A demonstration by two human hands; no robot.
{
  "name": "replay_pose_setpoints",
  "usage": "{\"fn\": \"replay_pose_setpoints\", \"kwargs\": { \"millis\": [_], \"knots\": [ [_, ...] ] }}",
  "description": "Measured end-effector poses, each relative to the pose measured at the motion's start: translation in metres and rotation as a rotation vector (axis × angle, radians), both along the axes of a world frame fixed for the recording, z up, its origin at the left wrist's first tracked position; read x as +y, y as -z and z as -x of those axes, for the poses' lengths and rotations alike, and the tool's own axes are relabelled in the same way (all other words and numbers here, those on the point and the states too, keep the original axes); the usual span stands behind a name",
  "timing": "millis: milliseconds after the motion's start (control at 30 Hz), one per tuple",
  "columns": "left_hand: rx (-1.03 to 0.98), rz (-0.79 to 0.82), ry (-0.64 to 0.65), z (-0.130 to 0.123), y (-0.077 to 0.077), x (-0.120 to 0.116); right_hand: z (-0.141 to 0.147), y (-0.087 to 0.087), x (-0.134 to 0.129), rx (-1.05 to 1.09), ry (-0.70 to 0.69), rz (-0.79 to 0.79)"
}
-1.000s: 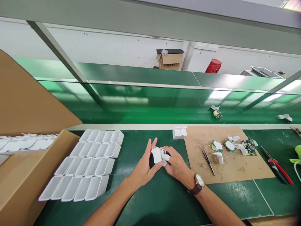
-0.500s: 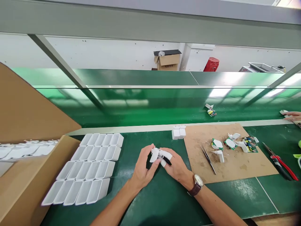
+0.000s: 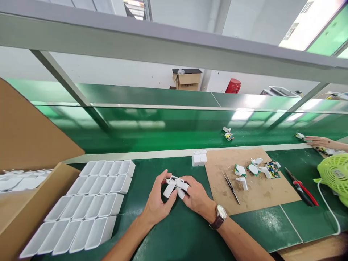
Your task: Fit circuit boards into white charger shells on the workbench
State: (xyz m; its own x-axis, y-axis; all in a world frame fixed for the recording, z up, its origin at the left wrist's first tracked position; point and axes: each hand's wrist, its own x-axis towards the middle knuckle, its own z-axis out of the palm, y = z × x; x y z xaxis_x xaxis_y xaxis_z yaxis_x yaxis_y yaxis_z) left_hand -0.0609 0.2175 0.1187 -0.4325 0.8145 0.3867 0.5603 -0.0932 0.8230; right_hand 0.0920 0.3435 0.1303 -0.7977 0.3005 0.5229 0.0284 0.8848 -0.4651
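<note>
Between both hands is a small white plastic part [image 3: 170, 187], with a flat flap and an open frame at its top. My left hand [image 3: 157, 203] pinches it from the left, thumb in front and fingers behind. My right hand [image 3: 199, 198] is closed on its right side, and its fingertips wear white finger covers [image 3: 182, 185]. The fingers hide part of the piece. Both hands are just above the green tabletop [image 3: 174, 235]. Beyond them stands a pair of small white plastic housings [image 3: 199, 158].
Rows of white open housings [image 3: 89, 206] stand left, beside a cardboard box [image 3: 51, 203] holding white parts. On a brown cardboard sheet [image 3: 225, 163] lie tweezers [image 3: 231, 187] and circuit boards [image 3: 272, 169]. Pliers [image 3: 303, 188], a green fan [image 3: 335, 174] and another person's hand [image 3: 320, 141] are right.
The view has swung right and up, showing the green fan and more of the other person's hand. The white part has turned in my fingers, so its flat flap and open frame show.
</note>
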Motion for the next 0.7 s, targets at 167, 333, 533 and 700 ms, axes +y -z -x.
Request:
{"fn": "replay_pose_setpoints", "kwargs": {
  "millis": [167, 333, 533, 700],
  "knots": [
    [0.034, -0.058, -0.06, 0.007, -0.005, 0.001, -0.01, -0.017, 0.037, 0.101, 0.153, 0.071],
    [0.112, -0.106, -0.14, 0.009, -0.018, 0.003, -0.015, -0.045, 0.113, -0.081, 0.285, -0.017],
    [0.24, -0.167, -0.097, 0.003, -0.042, 0.007, -0.001, -0.049, 0.146, -0.233, 0.192, 0.111],
    [0.311, -0.08, -0.011, 0.004, -0.066, 0.017, 0.008, -0.045, 0.149, -0.193, 0.245, 0.239]
  ]
}}
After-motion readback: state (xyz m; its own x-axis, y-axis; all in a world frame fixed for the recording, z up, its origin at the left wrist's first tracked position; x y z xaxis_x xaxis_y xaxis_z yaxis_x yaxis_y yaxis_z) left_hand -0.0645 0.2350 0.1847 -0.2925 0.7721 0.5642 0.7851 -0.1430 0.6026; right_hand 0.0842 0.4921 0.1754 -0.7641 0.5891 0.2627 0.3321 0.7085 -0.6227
